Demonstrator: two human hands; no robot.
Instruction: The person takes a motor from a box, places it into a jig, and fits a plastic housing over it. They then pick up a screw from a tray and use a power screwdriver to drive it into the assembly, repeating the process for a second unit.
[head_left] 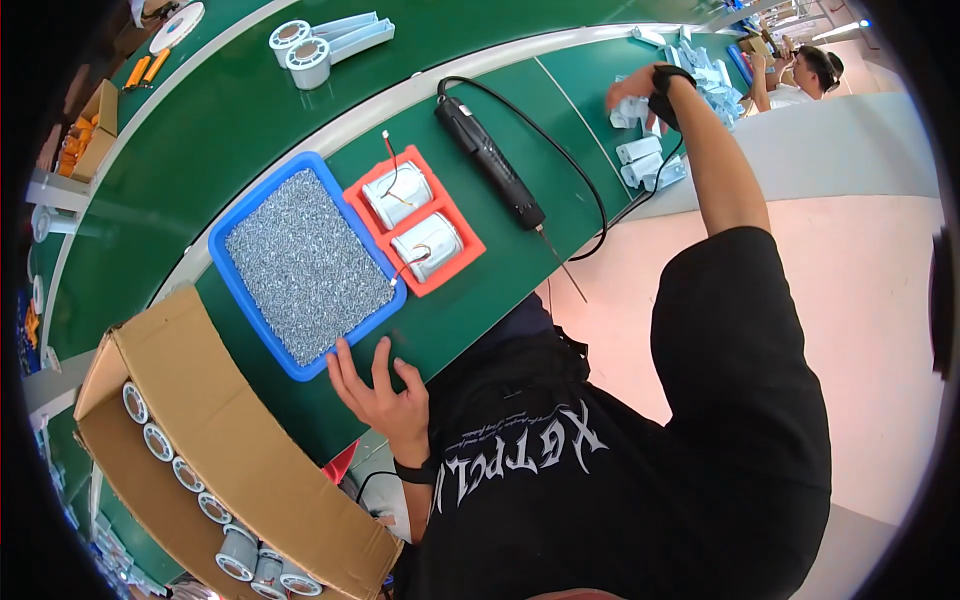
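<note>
Reaching among pale plastic parts point(638, 150) at the worktop's point(480, 300) far right: right hand point(632, 92), fingers curled, grip uncertain. Left hand point(388, 400): well apart, empty, fingers spread beside blue tray point(228, 268) of metal fasteners point(305, 265). Hazard: a snagged cord point(604, 225) could drag off the black screwdriver point(488, 162), its bit overhanging. Surface: smooth, green. Room: workshop, pale floor point(850, 290), co-worker point(795, 92) beyond.

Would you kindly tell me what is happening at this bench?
The person's right hand is among pale plastic parts on the right; its grip is unclear. The left hand is spread at the rim of a blue tray of small metal pieces. A black power screwdriver lies beside a red tray holding two white cylinders.
</note>
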